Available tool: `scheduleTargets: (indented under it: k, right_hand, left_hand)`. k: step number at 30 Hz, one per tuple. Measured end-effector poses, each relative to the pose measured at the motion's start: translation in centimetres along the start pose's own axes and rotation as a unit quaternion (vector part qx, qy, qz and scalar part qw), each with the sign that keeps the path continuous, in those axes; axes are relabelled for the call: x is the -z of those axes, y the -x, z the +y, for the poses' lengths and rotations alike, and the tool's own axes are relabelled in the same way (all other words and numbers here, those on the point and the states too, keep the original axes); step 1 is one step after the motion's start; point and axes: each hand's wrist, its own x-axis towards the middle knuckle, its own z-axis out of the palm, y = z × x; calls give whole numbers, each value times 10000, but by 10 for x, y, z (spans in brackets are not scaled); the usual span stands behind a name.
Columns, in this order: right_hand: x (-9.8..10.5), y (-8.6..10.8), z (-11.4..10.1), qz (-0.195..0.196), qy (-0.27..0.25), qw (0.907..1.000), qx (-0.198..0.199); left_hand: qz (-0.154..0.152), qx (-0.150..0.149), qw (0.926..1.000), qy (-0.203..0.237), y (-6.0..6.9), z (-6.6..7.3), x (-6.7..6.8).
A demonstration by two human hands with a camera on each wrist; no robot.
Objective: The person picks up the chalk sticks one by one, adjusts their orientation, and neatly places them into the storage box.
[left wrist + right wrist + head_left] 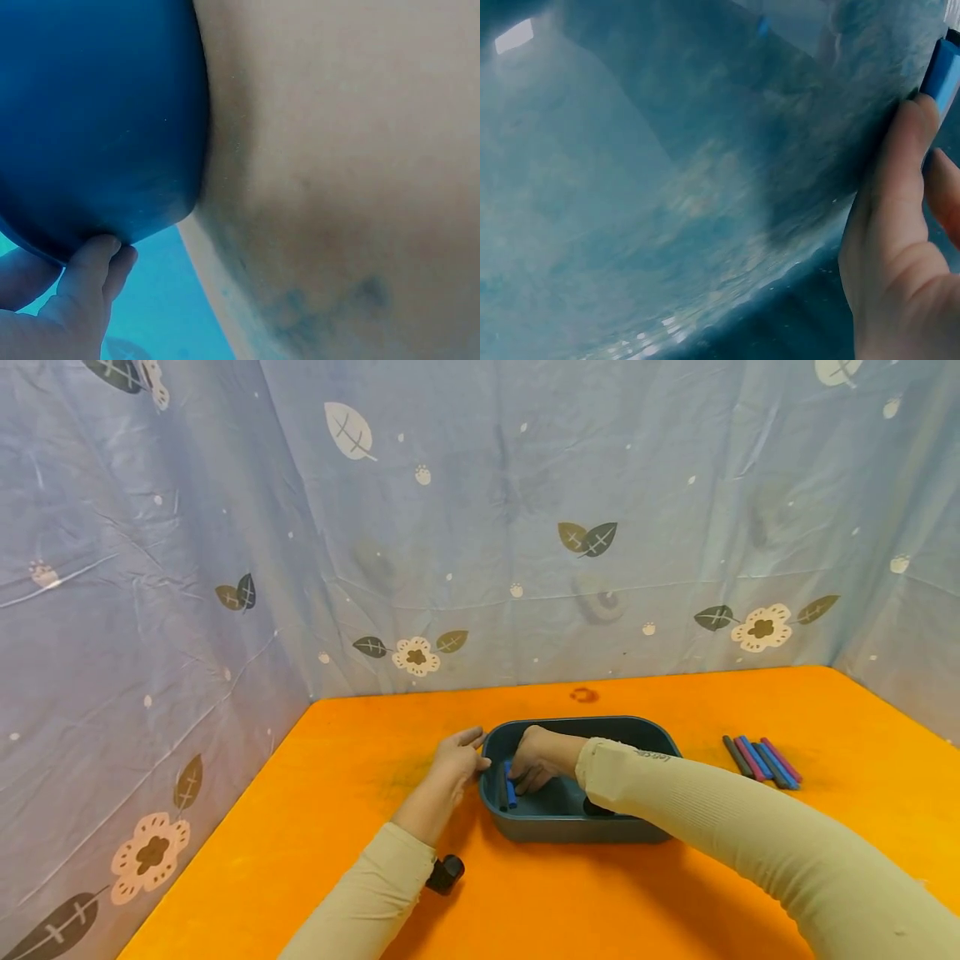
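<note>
A dark blue-grey plastic tub (585, 831) stands on the orange tabletop. My left hand (456, 764) pinches its left rim; in the left wrist view the thumb and fingers (88, 274) lie on either side of the tub's edge (112, 150). Inside the tub, at its left end, my right hand (542, 756) pinches a slim blue stick (511, 789). Beside that stick lies a dark stick (502, 789). The right wrist view shows the blue stick (940, 71) between thumb and fingers near the tub wall; its lower part is hidden.
Right of the tub, several dark, pink and blue sticks (761, 762) lie side by side on the tabletop (360, 860). Part of a dark object (596, 807) shows in the tub beneath the right sleeve. A patterned curtain (510, 527) hangs behind and along both sides.
</note>
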Motion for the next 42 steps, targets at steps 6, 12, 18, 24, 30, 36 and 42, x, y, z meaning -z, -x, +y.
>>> scheduleTargets:
  k: [6, 12, 18, 24, 30, 36, 42]
  right_hand:
    - [1, 4, 0, -167, -154, 9997, -7]
    - [10, 8, 2, -156, -8, 9999, 72]
    - [27, 16, 1, -131, -210, 9995, 214]
    - [47, 26, 1, -196, -371, 9986, 319]
    - [63, 36, 3, -202, -534, 9977, 376]
    - [76, 46, 7, -286, -660, 9963, 473]
    - [92, 55, 11, -325, -733, 9954, 515]
  left_hand:
    - [-19, -71, 10000, -22, 1, 0, 0]
    - [73, 19, 9999, -68, 1, 0, -1]
    - [78, -55, 9999, -84, 0, -2, -1]
    - [20, -104, 9998, -141, 0, -1, -1]
    - [20, -85, 9998, -188, 1, -1, 0]
    - [-16, -116, 9997, -217, 1, -3, 1]
    - [-35, -96, 9997, -216, 0, -1, -1]
